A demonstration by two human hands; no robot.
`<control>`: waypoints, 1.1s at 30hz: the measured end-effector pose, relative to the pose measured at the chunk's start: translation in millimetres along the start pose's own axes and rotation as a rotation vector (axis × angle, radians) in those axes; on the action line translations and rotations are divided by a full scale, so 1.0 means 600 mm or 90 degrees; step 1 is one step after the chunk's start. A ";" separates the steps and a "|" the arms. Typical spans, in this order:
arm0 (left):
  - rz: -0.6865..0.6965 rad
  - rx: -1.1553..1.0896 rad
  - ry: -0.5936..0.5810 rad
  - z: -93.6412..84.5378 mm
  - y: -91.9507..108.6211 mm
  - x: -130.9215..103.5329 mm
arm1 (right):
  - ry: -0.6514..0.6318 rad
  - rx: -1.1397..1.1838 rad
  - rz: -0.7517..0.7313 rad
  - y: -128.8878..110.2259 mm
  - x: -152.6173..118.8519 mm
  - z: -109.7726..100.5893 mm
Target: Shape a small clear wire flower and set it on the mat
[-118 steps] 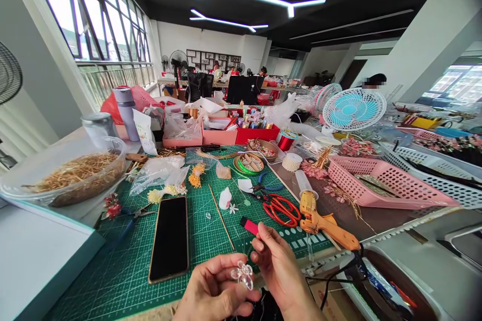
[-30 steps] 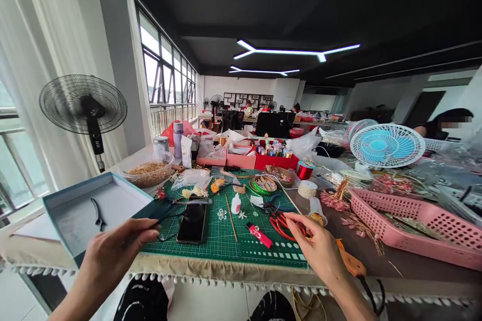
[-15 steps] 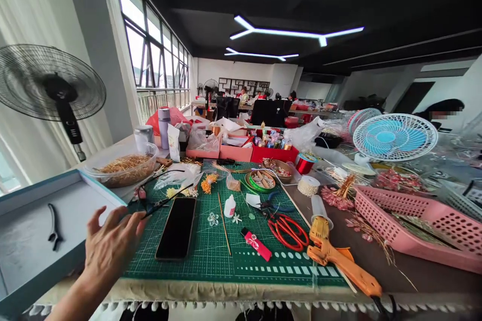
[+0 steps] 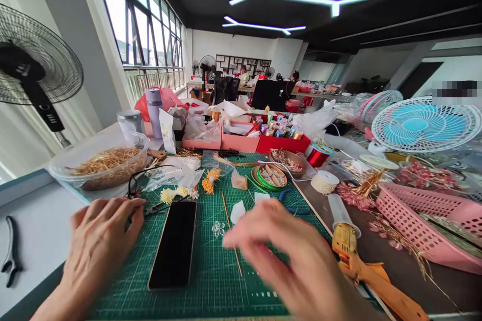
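My left hand [image 4: 98, 246] hovers palm down over the left edge of the green cutting mat [image 4: 211, 281], fingers spread, beside a black phone [image 4: 174, 243] lying face up. Its fingertips are close to small pliers and black wire [image 4: 150, 205]. My right hand [image 4: 297, 261] is blurred with motion over the mat's middle, fingers apart, holding nothing that I can see. A clear bead flower [image 4: 217, 229] and a thin wooden stick [image 4: 230, 233] lie just beyond it.
An orange glue gun [image 4: 361, 266] lies at the right. A pink basket [image 4: 429, 225], a blue desk fan [image 4: 425, 125], a bowl of straw-like bits [image 4: 103, 163], pink and red boxes [image 4: 263, 143] and black pliers [image 4: 11, 251] in a white tray surround the mat. Other people sit far back.
My right hand has come back into view and swept over the mat's middle, covering the red scissors and pink clip. My left hand settled lower by the phone. The camera tilted down.
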State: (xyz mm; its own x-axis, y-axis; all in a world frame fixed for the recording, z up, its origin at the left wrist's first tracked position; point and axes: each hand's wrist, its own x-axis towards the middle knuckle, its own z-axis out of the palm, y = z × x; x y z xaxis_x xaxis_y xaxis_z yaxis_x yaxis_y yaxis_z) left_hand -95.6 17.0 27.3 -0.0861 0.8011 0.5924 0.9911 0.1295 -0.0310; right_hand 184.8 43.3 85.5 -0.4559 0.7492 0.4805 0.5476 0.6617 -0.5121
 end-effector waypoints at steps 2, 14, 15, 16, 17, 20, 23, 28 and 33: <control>0.066 -0.078 -0.082 0.008 0.010 0.036 | -0.161 -0.251 -0.146 0.037 0.076 0.005; 0.046 -0.113 -0.375 0.098 0.034 0.128 | -0.367 -0.346 -0.410 0.191 0.266 0.160; 0.036 -0.128 -0.386 0.100 0.034 0.129 | -0.375 -0.323 -0.406 0.193 0.269 0.162; 0.028 -0.143 -0.395 0.099 0.034 0.131 | -0.385 -0.296 -0.397 0.196 0.272 0.161; 0.020 -0.156 -0.404 0.097 0.034 0.135 | -0.393 -0.265 -0.384 0.199 0.276 0.157; -0.013 -0.203 -0.438 0.080 0.032 0.151 | -0.396 -0.161 -0.299 0.204 0.287 0.130; -0.057 -0.273 -0.469 0.052 0.022 0.171 | -0.349 -0.047 -0.146 0.200 0.296 0.087; -0.164 -0.454 -0.511 0.002 -0.013 0.203 | -0.284 0.233 0.154 0.168 0.302 0.029; -0.275 -0.666 -0.557 -0.030 -0.021 0.232 | -0.210 0.573 0.375 0.104 0.283 0.019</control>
State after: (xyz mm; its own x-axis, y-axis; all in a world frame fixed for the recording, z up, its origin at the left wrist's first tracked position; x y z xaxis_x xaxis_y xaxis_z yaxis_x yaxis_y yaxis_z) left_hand -118.1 116.3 124.5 -0.0480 0.9565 -0.2876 0.4554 0.2772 0.8460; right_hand 133.6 212.1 126.6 -0.5306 0.8344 -0.1492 0.0934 -0.1174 -0.9887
